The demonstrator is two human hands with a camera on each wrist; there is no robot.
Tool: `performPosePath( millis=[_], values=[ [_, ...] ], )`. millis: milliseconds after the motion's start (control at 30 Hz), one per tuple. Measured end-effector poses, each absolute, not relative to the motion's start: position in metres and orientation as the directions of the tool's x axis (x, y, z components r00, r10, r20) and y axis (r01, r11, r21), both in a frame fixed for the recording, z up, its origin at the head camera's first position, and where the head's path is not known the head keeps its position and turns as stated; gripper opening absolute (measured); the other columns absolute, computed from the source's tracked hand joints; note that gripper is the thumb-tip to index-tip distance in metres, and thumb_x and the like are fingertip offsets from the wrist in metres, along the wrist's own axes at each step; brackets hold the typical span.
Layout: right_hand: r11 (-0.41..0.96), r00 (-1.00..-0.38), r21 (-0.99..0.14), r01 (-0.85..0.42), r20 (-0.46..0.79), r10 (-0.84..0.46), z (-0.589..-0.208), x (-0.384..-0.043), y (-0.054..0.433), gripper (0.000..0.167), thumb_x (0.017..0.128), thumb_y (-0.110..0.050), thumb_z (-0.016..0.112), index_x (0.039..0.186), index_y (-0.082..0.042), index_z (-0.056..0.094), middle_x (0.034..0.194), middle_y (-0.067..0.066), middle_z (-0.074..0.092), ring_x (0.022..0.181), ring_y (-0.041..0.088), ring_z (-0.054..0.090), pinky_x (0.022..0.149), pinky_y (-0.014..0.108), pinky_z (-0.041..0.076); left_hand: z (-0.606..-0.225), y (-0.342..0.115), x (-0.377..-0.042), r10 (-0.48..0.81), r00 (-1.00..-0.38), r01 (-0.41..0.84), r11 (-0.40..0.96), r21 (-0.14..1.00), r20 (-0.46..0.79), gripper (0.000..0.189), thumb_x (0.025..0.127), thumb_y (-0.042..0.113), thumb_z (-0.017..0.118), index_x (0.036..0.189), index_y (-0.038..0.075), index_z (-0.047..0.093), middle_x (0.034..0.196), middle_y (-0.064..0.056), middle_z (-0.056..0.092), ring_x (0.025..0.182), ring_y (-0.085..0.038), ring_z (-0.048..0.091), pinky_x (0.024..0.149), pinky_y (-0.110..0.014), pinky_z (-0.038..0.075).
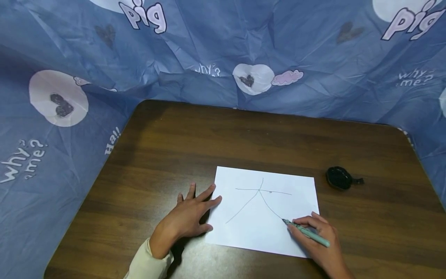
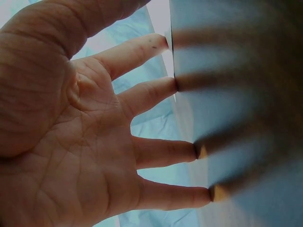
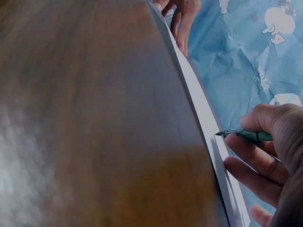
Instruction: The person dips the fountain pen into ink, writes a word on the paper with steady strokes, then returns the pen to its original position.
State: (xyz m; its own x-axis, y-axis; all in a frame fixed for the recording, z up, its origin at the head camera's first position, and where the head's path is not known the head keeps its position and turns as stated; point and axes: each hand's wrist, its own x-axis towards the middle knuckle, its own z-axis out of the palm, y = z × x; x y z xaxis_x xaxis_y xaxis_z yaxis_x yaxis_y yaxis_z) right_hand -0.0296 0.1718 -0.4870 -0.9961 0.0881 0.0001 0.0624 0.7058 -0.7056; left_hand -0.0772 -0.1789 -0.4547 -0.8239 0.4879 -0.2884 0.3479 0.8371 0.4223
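A white sheet of paper [image 1: 251,228] lies on the table, bearing several thin dark lines that meet near its upper middle. My right hand [image 1: 320,236] pinches a green fountain pen [image 1: 313,235], whose nib touches the paper at the lower end of the right-hand curved line. In the right wrist view the same pen [image 3: 258,136] sits between thumb and fingers. With fingers spread and straight, my left hand [image 1: 186,217] rests at the paper's left edge, some fingertips on the sheet. The left wrist view shows the palm of this hand [image 2: 90,142], fingertips touching the surface.
To the right of the paper, a small black pan-shaped dish [image 1: 338,178] with a short handle stands on the brown wooden table [image 1: 209,135]. Blue printed cloth [image 1: 195,46] hangs behind the table and along its left side.
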Motion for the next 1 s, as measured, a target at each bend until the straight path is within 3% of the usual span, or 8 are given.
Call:
performPosePath(
  millis=[167,300,400,533,833,1000],
  values=[
    [0.7,-0.994,-0.709,0.088,-0.016,0.108,-0.487,-0.028,0.17,0.015,0.077,-0.021,0.088,0.085,-0.015,0.077,0.08,-0.005,0.073,0.088,0.023,0.068,0.107,0.057,0.035,-0.455,-0.179,-0.077,0.49,-0.82,0.347,0.836,0.425,-0.294,0.074,0.084,0.031,0.082,0.149,0.022,0.049,0.164,-0.005,0.023,0.14,-0.062,0.011,0.094,-0.082,0.024],
    [0.653,-0.983,-0.748,0.121,0.0,0.183,-0.488,-0.024,0.167,0.015,0.077,-0.017,0.088,0.087,-0.014,0.078,0.082,-0.005,0.073,0.084,0.014,0.065,0.107,0.029,0.035,-0.456,-0.179,-0.075,0.493,-0.818,0.347,0.835,0.427,-0.298,0.074,0.083,0.031,0.082,0.149,0.022,0.049,0.164,-0.006,0.023,0.14,-0.062,0.011,0.094,-0.083,0.024],
    [0.612,-0.967,-0.783,0.111,0.058,0.25,-0.488,-0.023,0.167,0.015,0.076,-0.01,0.087,0.087,-0.013,0.077,0.083,-0.004,0.072,0.079,0.009,0.063,0.089,0.014,0.041,-0.456,-0.179,-0.074,0.494,-0.817,0.347,0.834,0.43,-0.299,0.074,0.084,0.031,0.082,0.149,0.022,0.049,0.164,-0.006,0.023,0.14,-0.062,0.011,0.093,-0.083,0.024],
    [0.61,-0.955,-0.791,0.051,0.14,0.261,-0.488,-0.028,0.17,0.014,0.076,-0.006,0.087,0.084,-0.013,0.077,0.083,-0.003,0.072,0.074,0.01,0.062,0.068,0.016,0.045,-0.457,-0.179,-0.075,0.495,-0.818,0.347,0.832,0.433,-0.294,0.074,0.084,0.031,0.082,0.149,0.022,0.049,0.164,-0.006,0.023,0.14,-0.062,0.011,0.093,-0.083,0.024],
    [0.629,-0.953,-0.775,0.058,0.145,0.267,-0.489,-0.031,0.171,0.014,0.077,-0.008,0.086,0.086,-0.012,0.076,0.086,0.0,0.073,0.075,0.009,0.062,0.069,0.014,0.044,-0.455,-0.179,-0.076,0.485,-0.824,0.344,0.839,0.422,-0.294,0.074,0.083,0.031,0.082,0.149,0.023,0.049,0.164,-0.004,0.023,0.14,-0.061,0.012,0.094,-0.082,0.024],
    [0.579,-0.916,-0.815,0.013,0.222,0.333,-0.491,-0.033,0.175,0.018,0.076,-0.001,0.085,0.085,-0.007,0.07,0.077,0.0,0.07,0.066,0.007,0.058,0.061,0.016,0.041,-0.455,-0.178,-0.077,0.483,-0.827,0.347,0.84,0.417,-0.287,0.074,0.083,0.031,0.082,0.149,0.023,0.049,0.164,-0.004,0.023,0.14,-0.061,0.013,0.094,-0.082,0.025]
  ],
)
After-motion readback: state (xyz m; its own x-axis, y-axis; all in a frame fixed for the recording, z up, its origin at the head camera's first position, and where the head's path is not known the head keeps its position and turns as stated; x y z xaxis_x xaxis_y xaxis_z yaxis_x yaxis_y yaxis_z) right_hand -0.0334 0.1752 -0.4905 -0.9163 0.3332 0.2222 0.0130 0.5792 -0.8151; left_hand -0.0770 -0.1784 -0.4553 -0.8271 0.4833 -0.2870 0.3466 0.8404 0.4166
